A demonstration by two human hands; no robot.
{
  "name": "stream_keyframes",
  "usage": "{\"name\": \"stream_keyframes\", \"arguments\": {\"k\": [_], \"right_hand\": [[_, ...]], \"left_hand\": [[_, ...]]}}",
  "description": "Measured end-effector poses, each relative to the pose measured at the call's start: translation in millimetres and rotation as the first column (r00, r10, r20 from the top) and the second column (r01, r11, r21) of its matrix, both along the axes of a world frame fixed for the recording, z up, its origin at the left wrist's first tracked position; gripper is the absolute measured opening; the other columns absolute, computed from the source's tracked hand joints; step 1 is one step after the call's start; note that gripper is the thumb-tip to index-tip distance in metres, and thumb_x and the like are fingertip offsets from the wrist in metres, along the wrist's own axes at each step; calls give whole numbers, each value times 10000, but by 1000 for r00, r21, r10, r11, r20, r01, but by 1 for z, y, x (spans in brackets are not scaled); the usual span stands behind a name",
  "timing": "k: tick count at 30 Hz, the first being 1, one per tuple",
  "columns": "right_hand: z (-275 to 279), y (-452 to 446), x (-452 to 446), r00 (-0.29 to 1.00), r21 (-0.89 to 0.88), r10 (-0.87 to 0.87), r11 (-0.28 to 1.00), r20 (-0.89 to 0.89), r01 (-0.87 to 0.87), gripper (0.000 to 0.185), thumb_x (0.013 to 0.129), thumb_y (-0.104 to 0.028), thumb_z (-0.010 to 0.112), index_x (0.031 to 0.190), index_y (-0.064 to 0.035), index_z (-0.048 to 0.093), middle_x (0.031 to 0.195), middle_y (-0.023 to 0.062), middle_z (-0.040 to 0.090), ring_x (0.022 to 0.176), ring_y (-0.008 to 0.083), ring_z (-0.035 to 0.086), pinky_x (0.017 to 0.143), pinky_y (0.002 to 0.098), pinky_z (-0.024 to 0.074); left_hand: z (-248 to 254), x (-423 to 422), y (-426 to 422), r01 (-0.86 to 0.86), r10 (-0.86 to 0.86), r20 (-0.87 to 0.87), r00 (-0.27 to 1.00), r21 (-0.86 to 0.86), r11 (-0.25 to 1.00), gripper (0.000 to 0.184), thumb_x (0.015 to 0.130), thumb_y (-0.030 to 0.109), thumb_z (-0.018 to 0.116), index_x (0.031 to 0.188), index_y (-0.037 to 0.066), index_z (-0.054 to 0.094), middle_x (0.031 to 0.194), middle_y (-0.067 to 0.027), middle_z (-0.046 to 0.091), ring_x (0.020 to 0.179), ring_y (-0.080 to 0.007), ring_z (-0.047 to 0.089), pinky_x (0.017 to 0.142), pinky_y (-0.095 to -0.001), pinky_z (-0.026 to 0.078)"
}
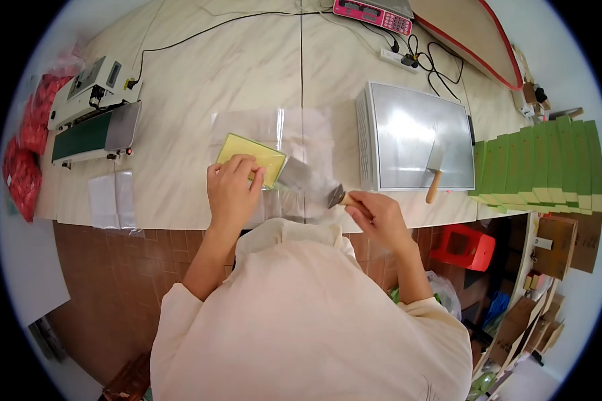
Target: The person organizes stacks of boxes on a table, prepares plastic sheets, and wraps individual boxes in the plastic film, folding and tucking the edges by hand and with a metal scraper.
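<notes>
A flat yellow box (pixel 253 155) with a green edge lies on the table in front of me, on a sheet of clear plastic film (pixel 318 127). My left hand (pixel 234 184) is on its near side, fingers bent and thumb close to the index finger, gripping the box at its lower edge. My right hand (pixel 378 217) is closed round the short wooden handle of a scraper (pixel 336 196). The scraper's blade points left towards the box and looks smeared, so its exact edge is hard to make out.
A metal hot plate (pixel 418 134) stands to the right, with a wooden-handled spatula (pixel 434 177) on it. Green boxes (pixel 538 164) are lined up beyond. On the left are a sealing machine (pixel 93 117) and plastic bags (pixel 112 200). A pink scale (pixel 372 17) and power strip (pixel 399 60) sit behind.
</notes>
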State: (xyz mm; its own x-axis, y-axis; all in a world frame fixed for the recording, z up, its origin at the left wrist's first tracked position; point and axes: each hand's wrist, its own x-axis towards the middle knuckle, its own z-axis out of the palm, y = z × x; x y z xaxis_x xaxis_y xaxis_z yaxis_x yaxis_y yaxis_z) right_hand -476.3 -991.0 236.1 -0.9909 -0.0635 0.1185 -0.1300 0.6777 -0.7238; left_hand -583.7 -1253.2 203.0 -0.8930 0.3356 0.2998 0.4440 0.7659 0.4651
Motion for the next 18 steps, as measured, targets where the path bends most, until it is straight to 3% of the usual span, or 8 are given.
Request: {"name": "stream_keyframes", "arguments": {"k": [8, 12, 14, 18], "right_hand": [[-1, -14, -10, 994, 59, 102, 993, -26, -101, 177, 836, -138, 679, 961, -26, 622, 709, 101, 633, 584, 269, 593, 521, 348, 451], [-1, -21, -16, 996, 70, 93, 993, -4, -92, 169, 845, -139, 667, 964, -30, 616, 721, 97, 637, 582, 270, 598, 517, 351, 453], [-3, -25, -21, 996, 65, 87, 994, 1, -86, 162, 850, -137, 660, 964, -32, 614, 723, 95, 636, 585, 270, 598, 516, 351, 453], [-10, -34, -36, 995, 64, 81, 995, -50, -78, 152, 860, -145, 650, 963, -41, 608, 733, 90, 640, 594, 274, 604, 515, 353, 458]], "left_hand": [[-1, -3, -4, -80, 76, -53, 996, -75, 994, 114, 805, 150, 678, 862, 92, 599, 996, -10, 602, 924, -210, 552, 866, -375, 363], [-1, -11, -5, -109, 110, -102, 989, 15, 994, 139, 816, 138, 665, 936, 103, 606, 1029, -24, 594, 983, -215, 544, 936, -426, 365], [-5, -14, -11, -27, 27, -69, 997, 3, 1000, 104, 845, 119, 627, 947, 103, 618, 1028, -27, 602, 1003, -219, 554, 1017, -438, 331], [-8, -17, -14, 34, -33, -51, 998, 6, 999, 66, 861, 107, 603, 924, 94, 619, 1007, -32, 608, 989, -221, 568, 1040, -436, 325]]}}
